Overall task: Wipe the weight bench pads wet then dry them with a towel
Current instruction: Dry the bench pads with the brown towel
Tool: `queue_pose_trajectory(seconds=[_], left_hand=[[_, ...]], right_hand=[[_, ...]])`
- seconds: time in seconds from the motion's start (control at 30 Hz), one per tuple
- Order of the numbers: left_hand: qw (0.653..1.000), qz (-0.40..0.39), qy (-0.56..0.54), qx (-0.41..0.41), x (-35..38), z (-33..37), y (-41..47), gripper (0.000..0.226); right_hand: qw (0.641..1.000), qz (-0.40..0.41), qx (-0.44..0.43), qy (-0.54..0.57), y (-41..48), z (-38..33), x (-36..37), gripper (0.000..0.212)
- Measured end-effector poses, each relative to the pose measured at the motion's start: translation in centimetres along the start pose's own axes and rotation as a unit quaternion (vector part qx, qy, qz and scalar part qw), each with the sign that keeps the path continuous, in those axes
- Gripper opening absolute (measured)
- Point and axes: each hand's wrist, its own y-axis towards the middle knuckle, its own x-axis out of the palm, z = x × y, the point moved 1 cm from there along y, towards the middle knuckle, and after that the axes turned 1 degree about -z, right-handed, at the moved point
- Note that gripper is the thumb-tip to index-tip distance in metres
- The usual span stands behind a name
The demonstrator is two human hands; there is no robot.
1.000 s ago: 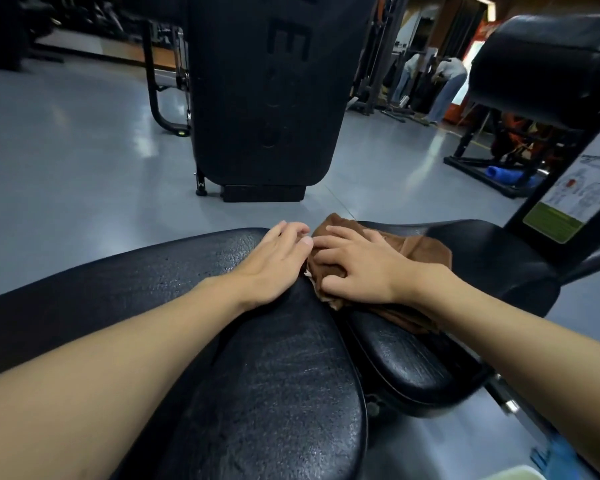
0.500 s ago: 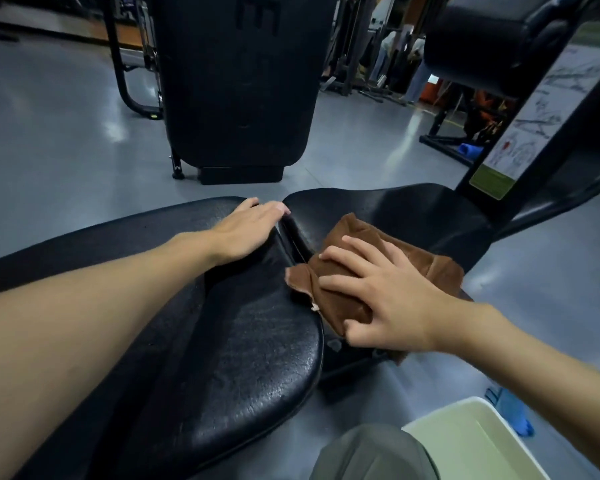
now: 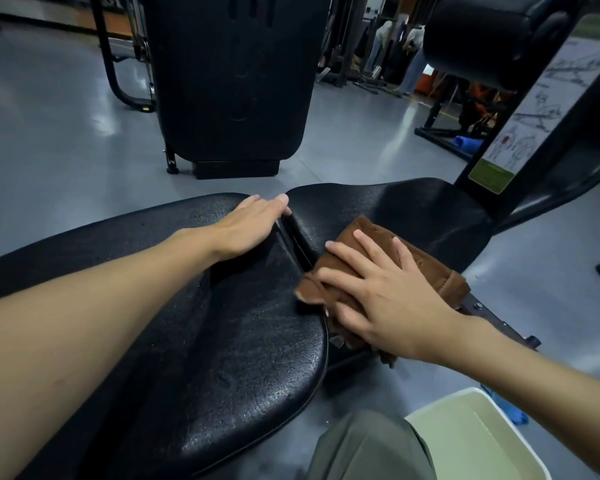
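Finding: right hand [image 3: 388, 299], fingers spread flat, presses the brown cloth [image 3: 426, 268] onto the smaller pad [image 3: 413, 209], at 4 o'clock from the left hand [image 3: 250, 226], which rests open-fingered on the long pad [image 3: 222, 341]. Recommended: overlapping strokes, even pressure, attention to the seam between.

Long pad [image 3: 222, 358]: black leather-look vinyl, pebbled grain, sheen picked up along near edge. Seat pad [image 3: 413, 209]: same grained cover, streaky gloss seen. Towel [image 3: 426, 268]: brown cloth, soft nap, totally matt. Floor [image 3: 49, 133]: grey, smooth, pretty glossy, lights mirrored in it. Bracket [image 3: 482, 310] under seat pad: dark metal, bolt heads shown. Tub [image 3: 499, 445]: pale plastic, smooth, matt-ish. Placard [image 3: 534, 109]: printed sheet, flat finish. Roller pad [image 3: 482, 32]: black, smoother, slight shine.
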Motion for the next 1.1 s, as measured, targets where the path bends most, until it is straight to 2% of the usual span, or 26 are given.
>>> queue_pose_trajectory(seconds=[0.1,0.2,0.27,0.37,0.43,0.5,0.53,0.57,0.63,0.7,0.83,0.9,1.0,1.1], left_hand=[[0.999,0.022,-0.033,0.000,-0.3,0.5,-0.4,0.054],[0.998,0.055,-0.031,-0.009,-1.1,0.5,-0.8,0.049],[0.996,0.071,0.046,-0.026,-2.2,-0.4,-1.5,0.044],[0.980,0.055,0.175,-0.071,-4.3,-2.7,-2.8,0.055],[0.980,0.017,0.176,-0.094,-4.9,-3.6,-3.9,0.068],[0.983,0.007,0.156,-0.098,-5.0,-4.0,-4.6,0.075],[0.987,0.016,0.125,-0.103,-5.1,-4.3,-4.8,0.074],[0.990,0.033,0.097,-0.100,-5.3,-4.6,-5.1,0.070],[0.992,0.056,0.074,-0.081,-5.8,-5.6,-5.6,0.057],[0.993,0.052,0.086,-0.063,-6.4,-6.7,-6.4,0.057],[0.989,0.017,0.145,-0.036,-7.2,-7.6,-8.5,0.083],[0.985,0.020,0.168,-0.032,-7.6,-7.8,-9.2,0.088],[0.983,0.020,0.180,-0.023,-8.0,-8.2,-10.0,0.071],[0.990,0.024,0.141,-0.004,-8.0,-8.9,-10.8,0.048]], right_hand=[[0.995,-0.016,0.085,0.056,5.3,-0.1,-0.4,0.051],[0.989,-0.028,0.110,0.097,12.1,0.5,0.1,0.047],[0.988,-0.035,0.112,0.100,15.8,0.8,0.5,0.047],[0.987,-0.001,0.115,0.110,19.2,1.2,0.8,0.036],[0.975,0.062,0.115,0.179,20.8,0.8,0.6,0.027],[0.939,0.119,0.085,0.311,22.0,-0.8,0.2,0.025],[0.922,0.126,0.062,0.361,22.3,-2.1,0.1,0.027],[0.921,0.103,0.034,0.374,22.5,-3.5,0.1,0.032],[0.966,-0.013,-0.004,0.259,22.5,-5.8,0.8,0.047],[0.982,-0.065,-0.009,0.176,22.9,-6.4,1.3,0.060],[0.982,-0.057,0.007,0.178,22.6,-6.3,1.5,0.071],[0.985,-0.054,0.022,0.160,21.5,-6.6,1.6,0.064],[0.989,-0.050,0.044,0.131,18.2,-7.4,1.2,0.058],[0.990,-0.052,0.062,0.116,13.5,-8.8,0.5,0.057]])
